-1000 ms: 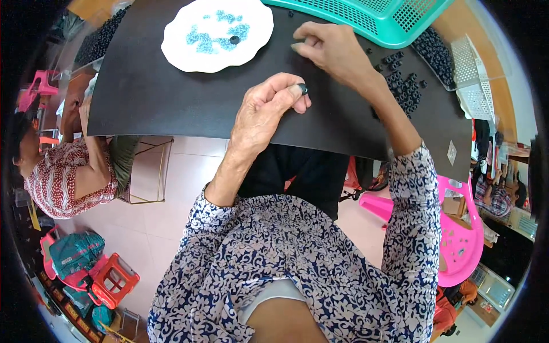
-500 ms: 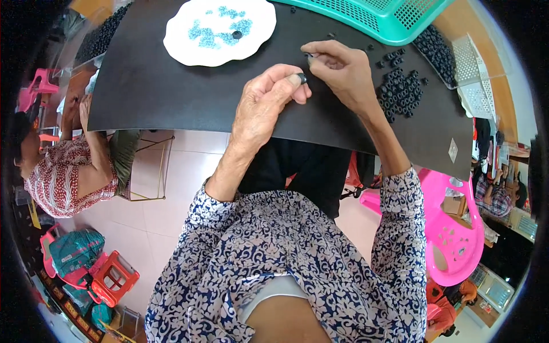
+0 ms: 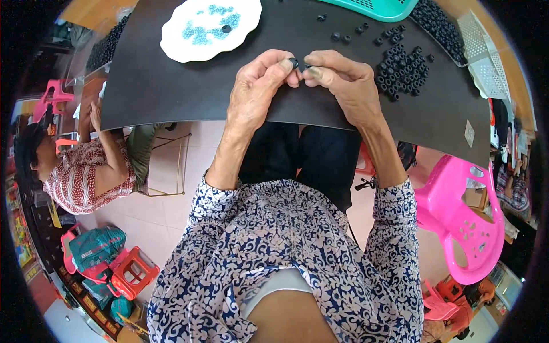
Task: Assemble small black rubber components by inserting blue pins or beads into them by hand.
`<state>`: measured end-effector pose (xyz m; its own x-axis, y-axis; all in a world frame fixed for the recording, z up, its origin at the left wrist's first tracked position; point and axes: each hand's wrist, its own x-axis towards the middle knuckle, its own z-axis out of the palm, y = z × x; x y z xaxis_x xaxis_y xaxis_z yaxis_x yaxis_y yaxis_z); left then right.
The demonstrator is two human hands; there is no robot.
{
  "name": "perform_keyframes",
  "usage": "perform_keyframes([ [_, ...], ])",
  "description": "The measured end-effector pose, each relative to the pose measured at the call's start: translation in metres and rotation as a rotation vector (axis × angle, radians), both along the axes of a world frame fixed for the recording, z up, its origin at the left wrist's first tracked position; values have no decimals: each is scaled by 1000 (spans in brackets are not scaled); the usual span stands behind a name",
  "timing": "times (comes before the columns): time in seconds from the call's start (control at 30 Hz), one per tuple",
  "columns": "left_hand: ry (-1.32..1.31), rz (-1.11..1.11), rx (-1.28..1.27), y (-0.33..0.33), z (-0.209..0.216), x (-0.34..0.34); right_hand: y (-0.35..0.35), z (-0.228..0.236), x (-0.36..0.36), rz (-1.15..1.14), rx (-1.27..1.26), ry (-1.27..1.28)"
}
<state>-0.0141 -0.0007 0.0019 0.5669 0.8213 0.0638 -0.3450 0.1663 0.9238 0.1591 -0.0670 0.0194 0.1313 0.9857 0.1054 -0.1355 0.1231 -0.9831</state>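
Observation:
My left hand (image 3: 251, 91) is closed above the dark table, pinching a small black ring-shaped part (image 3: 293, 63) between thumb and fingers. Close beside it, my right hand (image 3: 351, 88) is also in a pinch, fingertips almost touching those of the left. A small dark piece (image 3: 307, 66) shows at the right fingertips; its kind is too small to make out. The right thumb tip looks darkly stained. To the right of my hands lies a heap of small black hollow parts (image 3: 403, 71), with several loose ones (image 3: 341, 38) scattered beyond.
A white wavy-edged plate (image 3: 174, 43) with a blue pattern bears one black part, far left. At the far edge is a green perforated basket (image 3: 394, 12). A tray of black parts (image 3: 437, 26) stands at right. A pink chair (image 3: 457, 217) and another person (image 3: 91, 166) flank the table.
My right hand has come left and lower, bringing its fingertips up to the left hand. The left still holds the black part. The whole view has shifted slightly.

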Motion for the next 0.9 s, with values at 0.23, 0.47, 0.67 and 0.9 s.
perform_keyframes([
  [0.23, 64, 23, 71, -2, 1, -2, 1, -8, 2, 2, 45, 27],
  [0.47, 168, 10, 157, -4, 1, -1, 3, -10, 3, 29, 91, 60],
  [0.67, 196, 13, 196, -6, 5, -1, 3, -11, 5, 34, 105, 9],
  [0.9, 207, 21, 228, -6, 4, -2, 3, -7, 3, 41, 50, 47],
])
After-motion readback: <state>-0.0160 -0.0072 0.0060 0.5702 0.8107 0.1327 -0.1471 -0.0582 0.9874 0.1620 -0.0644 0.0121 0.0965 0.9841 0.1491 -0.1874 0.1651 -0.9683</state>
